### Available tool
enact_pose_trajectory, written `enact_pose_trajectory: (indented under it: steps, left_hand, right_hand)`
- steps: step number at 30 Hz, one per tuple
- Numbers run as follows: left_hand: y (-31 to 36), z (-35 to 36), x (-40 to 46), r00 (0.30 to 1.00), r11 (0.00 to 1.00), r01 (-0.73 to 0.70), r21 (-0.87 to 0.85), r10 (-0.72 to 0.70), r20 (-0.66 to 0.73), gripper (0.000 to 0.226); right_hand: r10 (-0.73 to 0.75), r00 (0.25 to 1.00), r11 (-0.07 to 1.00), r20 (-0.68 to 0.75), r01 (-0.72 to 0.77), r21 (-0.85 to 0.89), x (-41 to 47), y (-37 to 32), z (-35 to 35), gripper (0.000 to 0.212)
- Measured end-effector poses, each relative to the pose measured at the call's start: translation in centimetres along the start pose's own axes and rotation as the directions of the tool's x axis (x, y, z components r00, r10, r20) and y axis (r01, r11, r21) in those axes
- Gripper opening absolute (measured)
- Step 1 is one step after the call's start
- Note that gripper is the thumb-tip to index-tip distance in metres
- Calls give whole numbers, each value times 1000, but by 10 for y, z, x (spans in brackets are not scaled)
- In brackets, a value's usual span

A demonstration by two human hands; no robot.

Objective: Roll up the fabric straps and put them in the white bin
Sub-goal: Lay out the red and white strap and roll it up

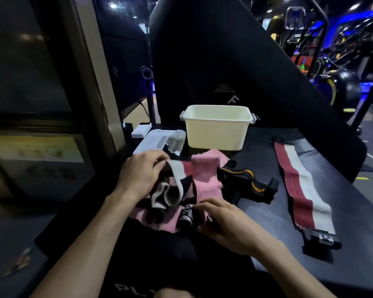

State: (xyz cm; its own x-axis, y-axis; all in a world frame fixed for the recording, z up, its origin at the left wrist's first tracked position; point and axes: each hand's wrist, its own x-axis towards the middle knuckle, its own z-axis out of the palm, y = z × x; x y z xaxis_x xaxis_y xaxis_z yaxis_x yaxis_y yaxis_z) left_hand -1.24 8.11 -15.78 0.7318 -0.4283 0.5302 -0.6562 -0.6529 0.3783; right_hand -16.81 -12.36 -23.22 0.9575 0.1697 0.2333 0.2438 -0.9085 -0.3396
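On the black padded bench (342,201), everything is laid out: the white bin (216,130) stands at the far edge, open-topped, and from this angle I can't see any strap inside it. Its clear lid (159,140) lies just beside it to the left. Over on the right, a long maroon-and-white strap (299,183) lies flat and fully unrolled, well apart from the action. Near the middle, a pink strap (205,177) sprawls loose, with a black strap with orange edging (246,181) bunched just beside it.

Now the hands. The left hand (142,175) has its fingers curled round the end of a white-and-black strap (177,181), which arcs up and over the pile. The right hand (226,222) pinches a small dark roll (186,214) at the near edge of the pink fabric.

Danger here, I'd say, is tangling: the lifted strap crosses the pink one, so a pull could drag both. That little roll looks tight but barely started; ease the pinch and it may spring open. And with both hands busy, the piled straps could slide off the near edge
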Motion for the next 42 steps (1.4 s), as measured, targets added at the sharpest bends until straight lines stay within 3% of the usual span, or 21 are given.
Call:
enact_pose_trajectory:
  steps: [2,4,7,9,11,13,17,18,19,21,23,25,27,30,32,36,42]
  left_hand:
    - [13,-9,11,996,994,-70,-82,65,-61,10]
    - [30,-19,20,984,978,-160,-137,147,-103,11]
    - [52,-34,27,951,951,-284,-121,263,-162,14]
    - [65,-42,30,928,930,-352,-101,334,-165,14]
    - [78,-48,33,908,905,-411,-110,395,-141,13]
    - [91,-50,35,885,874,-465,-139,453,-108,11]
    - [115,-47,40,867,824,-494,-278,491,-86,17]
    - [118,-46,40,870,816,-484,-315,486,-78,23]
    - [118,-44,39,876,818,-470,-331,479,-60,32]
    - [113,-37,37,896,856,-418,-303,444,18,53]
    - [106,-27,33,927,912,-312,-265,354,127,67]
    - [99,-17,29,940,935,-176,-309,253,229,65]
    - [95,-8,28,939,915,-76,-395,200,281,46]
    - [101,-5,30,956,868,-42,-494,180,234,22]
    - [110,-11,33,960,818,-16,-575,174,220,17]
    - [129,-15,39,971,780,-61,-623,189,143,28]
    - [162,-3,49,953,781,-240,-577,301,11,39]
  right_hand:
    - [20,999,997,-30,-17,73,2,-3,-6,51]
    - [45,981,979,-190,-5,205,5,-10,-16,47]
    - [228,852,897,-471,5,442,13,-26,-40,33]
    - [365,781,830,-507,-27,557,17,-36,-65,43]
    - [353,794,846,-494,-44,532,18,-44,-90,59]
    - [285,853,890,-437,-66,452,20,-52,-110,61]
    - [200,862,969,-466,-105,222,21,-53,-129,12]
    - [189,857,978,-479,-117,175,19,-49,-132,6]
    - [194,852,979,-487,-135,153,17,-44,-135,17]
    - [245,855,956,-458,-135,259,8,-35,-142,29]
    - [272,859,920,-433,-101,378,-2,-28,-153,21]
    - [266,864,893,-427,-55,446,-11,-23,-166,21]
    - [274,872,843,-406,-15,538,-19,-18,-179,28]
    - [307,875,782,-374,-8,623,-33,-5,-195,33]
    - [323,867,811,-378,-48,584,-43,8,-195,40]
    - [237,905,947,-354,-133,293,-63,20,-174,74]
    - [129,945,936,-302,-16,351,-68,18,-170,79]
